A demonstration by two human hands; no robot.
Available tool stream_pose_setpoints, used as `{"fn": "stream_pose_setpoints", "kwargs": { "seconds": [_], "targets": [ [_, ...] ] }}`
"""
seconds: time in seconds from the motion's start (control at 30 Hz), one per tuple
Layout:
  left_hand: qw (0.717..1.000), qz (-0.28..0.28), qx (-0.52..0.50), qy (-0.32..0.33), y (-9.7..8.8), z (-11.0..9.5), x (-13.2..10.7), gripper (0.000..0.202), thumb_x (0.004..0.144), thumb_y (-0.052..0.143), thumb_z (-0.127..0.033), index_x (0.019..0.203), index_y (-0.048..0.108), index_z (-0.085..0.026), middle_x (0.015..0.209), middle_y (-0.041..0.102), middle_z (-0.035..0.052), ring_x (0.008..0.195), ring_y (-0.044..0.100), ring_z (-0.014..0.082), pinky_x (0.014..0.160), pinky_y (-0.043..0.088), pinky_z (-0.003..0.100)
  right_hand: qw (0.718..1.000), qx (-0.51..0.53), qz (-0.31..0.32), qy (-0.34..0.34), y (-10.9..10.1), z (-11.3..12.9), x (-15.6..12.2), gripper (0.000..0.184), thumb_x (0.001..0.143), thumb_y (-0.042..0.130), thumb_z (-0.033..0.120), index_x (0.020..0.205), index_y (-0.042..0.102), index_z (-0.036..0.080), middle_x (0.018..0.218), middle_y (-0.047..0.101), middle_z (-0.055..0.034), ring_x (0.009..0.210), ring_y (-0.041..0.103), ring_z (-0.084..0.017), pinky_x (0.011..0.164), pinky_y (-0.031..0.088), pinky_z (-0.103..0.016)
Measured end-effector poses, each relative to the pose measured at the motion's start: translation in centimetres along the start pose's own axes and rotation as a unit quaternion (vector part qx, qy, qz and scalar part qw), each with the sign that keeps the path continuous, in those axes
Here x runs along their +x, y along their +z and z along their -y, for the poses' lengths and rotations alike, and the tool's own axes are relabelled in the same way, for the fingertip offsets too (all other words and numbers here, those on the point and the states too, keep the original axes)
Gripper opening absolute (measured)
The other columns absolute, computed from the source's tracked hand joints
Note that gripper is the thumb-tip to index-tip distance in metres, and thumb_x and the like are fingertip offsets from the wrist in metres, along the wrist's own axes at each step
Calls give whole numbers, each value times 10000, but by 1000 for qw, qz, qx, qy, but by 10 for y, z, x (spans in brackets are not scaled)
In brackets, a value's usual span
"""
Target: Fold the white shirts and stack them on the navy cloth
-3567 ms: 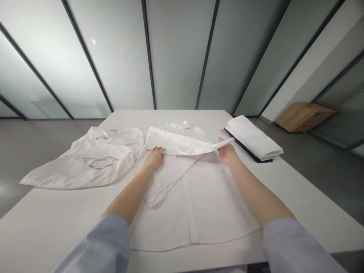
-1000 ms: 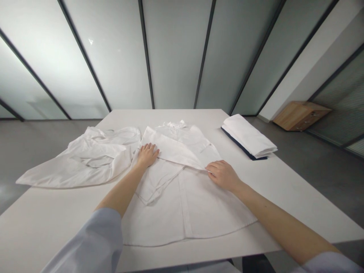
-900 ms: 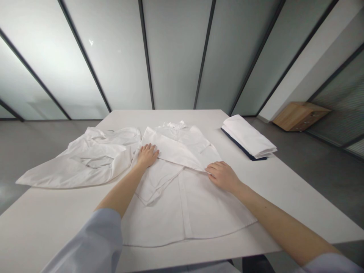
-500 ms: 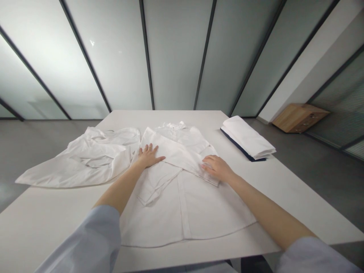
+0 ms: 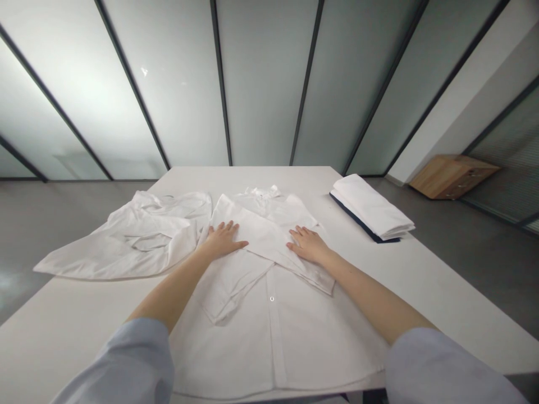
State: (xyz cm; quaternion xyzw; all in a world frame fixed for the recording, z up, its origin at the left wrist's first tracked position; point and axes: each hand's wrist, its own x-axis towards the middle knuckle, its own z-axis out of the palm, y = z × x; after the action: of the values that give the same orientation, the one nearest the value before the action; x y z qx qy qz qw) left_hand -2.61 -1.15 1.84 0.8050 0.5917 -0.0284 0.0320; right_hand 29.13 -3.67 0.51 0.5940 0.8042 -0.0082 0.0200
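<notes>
A white shirt (image 5: 236,348) lies spread on the table, its collar toward the far side and its hem near the front edge. Both of its sleeves are folded across the body, one over the other. My left hand (image 5: 224,240) rests flat on the folded cloth at the left, fingers spread. On the upper sleeve at the right, my right hand (image 5: 309,244) lies with its fingers apart. Neither hand grips the cloth. Left of the shirt is a second white garment (image 5: 138,235), crumpled in a loose heap close to my left hand.
A stack of folded white cloth (image 5: 373,205) with a dark blue piece (image 5: 357,217) beneath it sits at the table's right side. The white table (image 5: 442,308) reaches toward a frosted glass partition (image 5: 261,84). A wooden cabinet (image 5: 452,177) stands on the floor at the right.
The shirt has slid toward me, its hem now nearer the table's front edge. My right hand has moved left along the sleeve; my left hand stays flat on the cloth.
</notes>
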Motion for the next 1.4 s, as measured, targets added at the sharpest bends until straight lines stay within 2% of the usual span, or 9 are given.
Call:
{"fn": "stream_pose_setpoints", "kwargs": {
  "seconds": [0.17, 0.23, 0.33, 0.57, 0.67, 0.8, 0.97, 1.17, 1.4],
  "targets": [
    [1000, -4, 8, 18, -17, -7, 7, 604, 905, 330, -626, 1289, 540, -210, 1170, 683, 107, 1136, 593, 265, 1130, 177, 491, 999, -16, 23, 22, -27, 4, -3, 537, 925, 349, 592, 1124, 658, 201, 1102, 683, -149, 1049, 623, -279, 918, 406, -394],
    [998, -55, -1, 5, -16, -12, 19, 563, 927, 346, -547, 1341, 494, -195, 1250, 641, 119, 1188, 562, 251, 1124, 214, 430, 999, -16, -12, 42, -34, 2, 12, 481, 913, 413, 549, 1132, 652, 193, 1124, 672, -158, 1067, 608, -282, 908, 413, -386],
    [994, -103, -14, -27, -3, -18, 38, 636, 935, 326, -525, 1455, 359, -161, 1522, 349, 157, 1386, 341, 292, 1118, 232, 428, 996, -1, -67, 59, -29, -2, 40, 481, 904, 461, 484, 1265, 577, 186, 1357, 534, -175, 1261, 467, -308, 999, 363, -420],
    [998, -29, -17, -47, 24, -18, 38, 722, 927, 245, -598, 1500, 280, -160, 1572, 212, 182, 1438, 192, 359, 1117, 185, 535, 992, 58, 3, 111, 7, -5, 47, 634, 948, 304, 560, 1474, 346, 208, 1554, 269, -164, 1409, 259, -342, 1090, 233, -523],
    [999, -31, -2, -32, 19, -19, 20, 714, 921, 261, -608, 1477, 321, -165, 1550, 269, 191, 1413, 254, 367, 1088, 241, 538, 994, 32, -5, 100, 7, 4, 26, 639, 946, 305, 558, 1459, 375, 182, 1532, 304, -192, 1381, 309, -360, 1062, 273, -526],
    [1000, -13, 21, -18, 2, -18, 1, 715, 867, 361, -666, 1381, 435, -174, 1385, 503, 192, 1247, 485, 352, 987, 381, 482, 998, -20, -7, 52, -9, 12, 4, 557, 902, 406, 574, 1260, 590, 189, 1291, 574, -201, 1155, 553, -332, 937, 400, -467],
    [998, 34, 21, -44, -29, -14, 14, 541, 904, 362, -572, 1248, 541, -193, 1169, 658, 142, 1117, 600, 304, 967, 410, 434, 996, 0, 51, 75, -37, 1, 25, 380, 858, 506, 495, 993, 724, 214, 1028, 706, -155, 955, 654, -290, 787, 467, -379],
    [984, -71, -121, -113, -21, -23, 70, 416, 898, 412, -313, 1267, 527, -161, 1297, 582, 163, 1179, 574, 272, 954, 444, 371, 978, 164, -31, 125, -48, -8, 87, 301, 852, 495, 204, 1058, 711, 164, 1096, 699, -135, 969, 654, -244, 812, 463, -298],
    [893, -34, -399, -204, 0, -19, 107, 413, 783, 548, -202, 1182, 585, -103, 803, 701, 121, 760, 685, 238, 629, 509, 321, 933, 315, -27, 171, -20, -3, 114, 318, 804, 513, 134, 1075, 678, 117, 1043, 710, -113, 880, 660, -197, 729, 475, -240]
  ]
}}
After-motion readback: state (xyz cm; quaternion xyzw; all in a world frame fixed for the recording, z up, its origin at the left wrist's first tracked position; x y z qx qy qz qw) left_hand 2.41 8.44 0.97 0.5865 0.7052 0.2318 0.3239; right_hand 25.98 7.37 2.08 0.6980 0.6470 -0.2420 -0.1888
